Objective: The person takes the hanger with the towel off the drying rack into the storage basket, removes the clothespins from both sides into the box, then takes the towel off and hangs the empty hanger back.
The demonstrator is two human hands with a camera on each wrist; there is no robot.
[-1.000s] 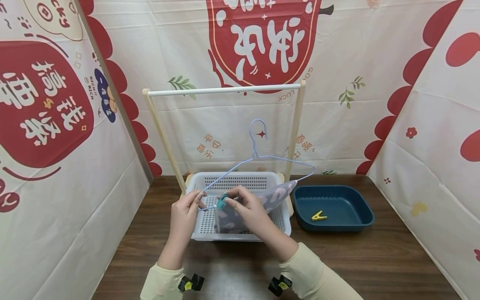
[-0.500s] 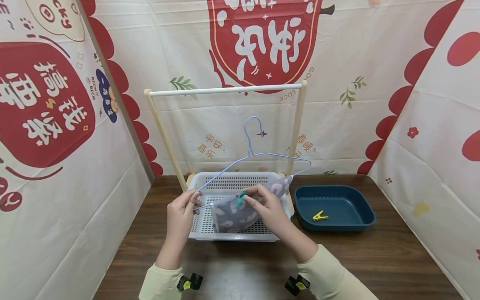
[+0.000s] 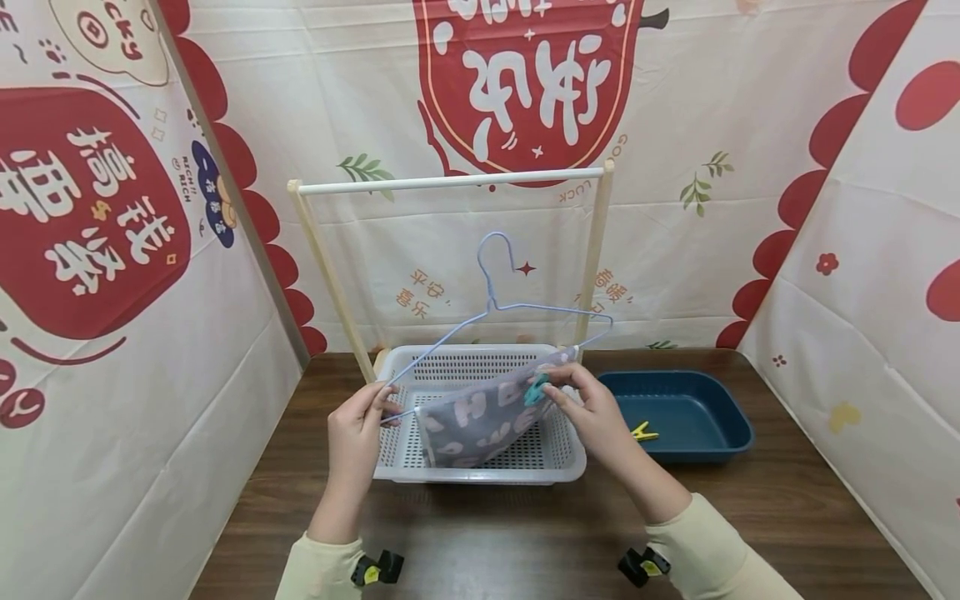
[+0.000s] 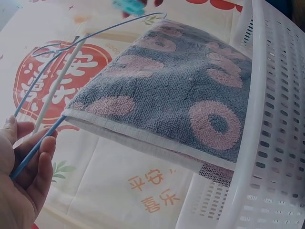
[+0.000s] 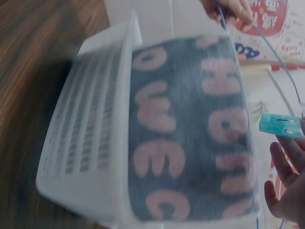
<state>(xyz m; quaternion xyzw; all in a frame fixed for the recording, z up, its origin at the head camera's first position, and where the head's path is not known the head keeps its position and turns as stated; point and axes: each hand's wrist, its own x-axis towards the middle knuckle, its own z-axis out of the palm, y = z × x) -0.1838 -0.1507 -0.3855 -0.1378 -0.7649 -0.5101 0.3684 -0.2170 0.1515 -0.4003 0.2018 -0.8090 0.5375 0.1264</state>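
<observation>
My left hand (image 3: 357, 425) grips the left corner of a blue wire clothes hanger (image 3: 489, 307), its fingers curled round the wire in the left wrist view. A grey towel (image 3: 468, 421) with pink letters hangs folded over the hanger's lower bar, its bottom dipping into a white basket (image 3: 480, 476). My right hand (image 3: 592, 408) pinches a teal clothespin (image 3: 535, 390) between thumb and fingers near the towel's right part. In the right wrist view the clothespin (image 5: 281, 125) sits beside the towel's top fold (image 5: 224, 124), apart from it in that view.
Behind the basket stands a drying rack with a white rod (image 3: 450, 181) and wooden posts. A dark blue tray (image 3: 720, 454) at the right holds a yellow clothespin (image 3: 643, 432), partly behind my right forearm. Printed cloth walls surround the wooden table (image 3: 480, 542).
My right hand has carried the teal clothespin rightward along the towel from its left end. The hanger and towel have shifted slightly left; my left hand keeps its grip.
</observation>
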